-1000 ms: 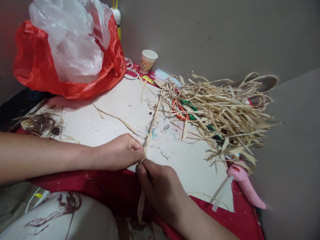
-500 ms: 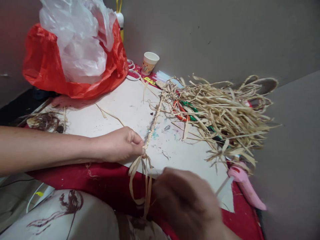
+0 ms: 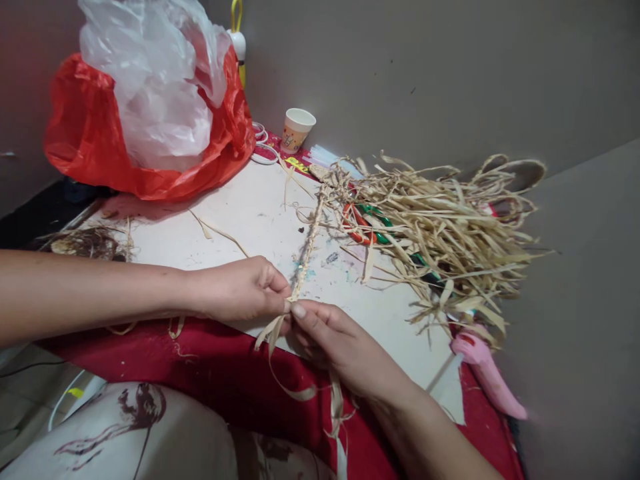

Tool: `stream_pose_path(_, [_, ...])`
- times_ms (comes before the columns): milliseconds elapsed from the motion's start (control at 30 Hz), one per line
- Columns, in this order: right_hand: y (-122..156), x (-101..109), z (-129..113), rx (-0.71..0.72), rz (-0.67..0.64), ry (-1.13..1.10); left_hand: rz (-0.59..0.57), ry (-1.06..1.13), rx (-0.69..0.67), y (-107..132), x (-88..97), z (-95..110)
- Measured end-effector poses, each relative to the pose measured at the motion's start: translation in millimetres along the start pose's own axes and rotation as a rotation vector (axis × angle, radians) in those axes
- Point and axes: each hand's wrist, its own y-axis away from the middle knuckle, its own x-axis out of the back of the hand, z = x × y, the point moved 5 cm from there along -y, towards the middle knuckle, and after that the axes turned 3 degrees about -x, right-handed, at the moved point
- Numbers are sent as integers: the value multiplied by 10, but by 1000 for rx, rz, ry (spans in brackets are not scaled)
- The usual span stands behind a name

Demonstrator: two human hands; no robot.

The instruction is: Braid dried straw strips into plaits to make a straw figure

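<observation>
A thin braid of pale dried straw (image 3: 311,243) runs from the tangled straw at the back down to my fingers. My left hand (image 3: 255,288) pinches the near end of the braid between thumb and finger. Right beside it, my right hand (image 3: 330,333) is closed on the straw strands, its thumb meeting the left fingertips. Loose straw strands (image 3: 336,400) hang below both hands over the red cloth. The exact spot where the strands cross is hidden by my fingers.
A heap of dried straw (image 3: 450,227) covers the right side of the white board (image 3: 240,207). Green-and-red-handled scissors (image 3: 357,223) lie partly under it. A pink glue gun (image 3: 487,373) rests at right. A paper cup (image 3: 297,130) and a red plastic bag (image 3: 150,183) stand behind.
My right hand, blurred and low before, has come up and left to meet the left hand at the braid's end. The left hand keeps its pinch. Hanging strands have shifted.
</observation>
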Motion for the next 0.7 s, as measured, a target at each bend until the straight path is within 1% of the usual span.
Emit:
stream_pose_path(100, [-29, 27, 8, -26, -74, -29, -35, -112, -18, 0, 8, 9])
stream_pose_path(200, [-69, 2, 35, -66, -105, -133, -19, -250, -54, 2, 7, 29])
stream_pose_path(300, [-92, -23, 67, -63, -42, -158, 18, -428, -90, 19, -1, 79])
stream_pose_path(433, [-85, -26, 95, -21, 78, -92, 51, -715, -151, 64, -15, 159])
stream_pose_path(567, [-71, -48, 116, -51, 139, -121, 139, -1021, -238, 137, -42, 211])
stream_pose_path(633, [-64, -79, 112, -66, 152, -196, 177, -1134, -306, 179, -89, 215])
stream_pose_path(700, [-52, -108, 103, -71, 175, -288, 219, -1249, -422, 227, -161, 218])
